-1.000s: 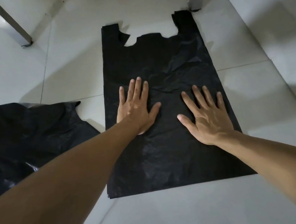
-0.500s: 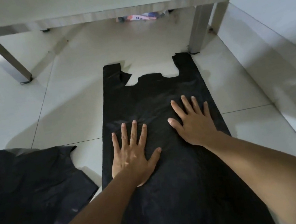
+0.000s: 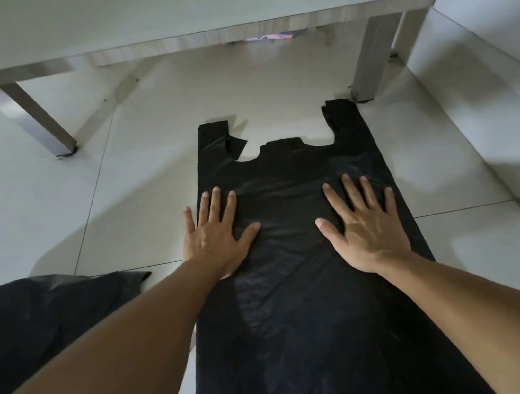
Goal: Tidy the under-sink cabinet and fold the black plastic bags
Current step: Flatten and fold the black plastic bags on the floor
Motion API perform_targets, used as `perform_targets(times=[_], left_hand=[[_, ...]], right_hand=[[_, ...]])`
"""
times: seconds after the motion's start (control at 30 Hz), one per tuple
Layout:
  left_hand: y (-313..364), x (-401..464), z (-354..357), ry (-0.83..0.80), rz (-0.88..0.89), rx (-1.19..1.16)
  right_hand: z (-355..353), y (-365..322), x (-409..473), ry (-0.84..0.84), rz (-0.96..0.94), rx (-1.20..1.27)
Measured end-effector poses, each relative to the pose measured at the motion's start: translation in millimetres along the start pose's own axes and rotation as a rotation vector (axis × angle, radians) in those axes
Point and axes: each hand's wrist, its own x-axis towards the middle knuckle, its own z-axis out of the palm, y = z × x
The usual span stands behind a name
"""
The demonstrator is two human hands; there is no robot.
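head view: only camera, looking forward and down at the floor
bag in work: black plastic bag (image 3: 305, 308) lies flat on the tiled floor (image 3: 50, 201), handles pointing away toward the table leg (image 3: 366, 62); near end runs out of frame at the bottom
handles: left handle (image 3: 213, 139) has a small flap turned over at its inner edge; right handle (image 3: 343, 120) lies flat, just beside the foot of the table leg
left hand: left hand (image 3: 215, 234) palm down, fingers straight and spread, pressing the bag's left edge; little finger reaches off the plastic onto tile. Holding nothing
right hand: right hand (image 3: 365, 225) palm down, fingers spread, pressing near the bag's right edge. Holding nothing
second bag: another black bag (image 3: 35, 328) lies crumpled on the floor to the left, apart from the first, not flattened
table: low table (image 3: 159, 26) beyond the bags, a few small items on top, too cropped to name
cabinet: under-sink cabinet not in view, can't judge its state
progress: my read is early. One bag smoothed flat, no fold in it yet; second bag untouched
left to do: fix the turned flap, fold this bag, then flatten and fold the other; cabinet part unknown
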Motion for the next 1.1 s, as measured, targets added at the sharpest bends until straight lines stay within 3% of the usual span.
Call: perform_targets(times=[0.2,0.3,0.37,0.5,0.6,0.73,0.83,0.97,1.1], left_hand=[[-14.4,0.7,8.2,0.059,0.017,-0.035],[-15.3,2.8,8.9,0.076,0.021,-0.042],[-16.1,3.7,10.1,0.079,0.030,-0.040],[-16.7,4.7,10.7,0.077,0.036,-0.030],[-16.3,4.9,9.6,0.053,0.039,-0.024],[-15.9,4.2,8.4,0.044,0.041,-0.030],[-15.8,4.5,8.9,0.044,0.044,-0.024],[-16.9,4.2,9.4,0.044,0.052,-0.041],[-17.0,4.0,9.0,0.053,0.049,-0.056]], right_hand=[[-6.1,-3.9,-1.2,-0.044,0.041,0.040],[-24.0,-27.6,15.0,0.188,0.069,0.128],[-35.2,-57.3,49.9,0.299,-0.008,0.290],[-64.2,-130.7,131.5,0.027,-0.024,0.749],[-76.0,-168.0,176.1,-0.119,0.097,0.808],[-96.0,-187.0,203.3,-0.194,0.258,1.128],[-110.7,-192.3,213.3,-0.161,0.283,1.267],[-125.4,-184.4,225.9,-0.002,0.294,1.244],[-113.9,-151.9,187.2,0.183,0.164,0.908]])
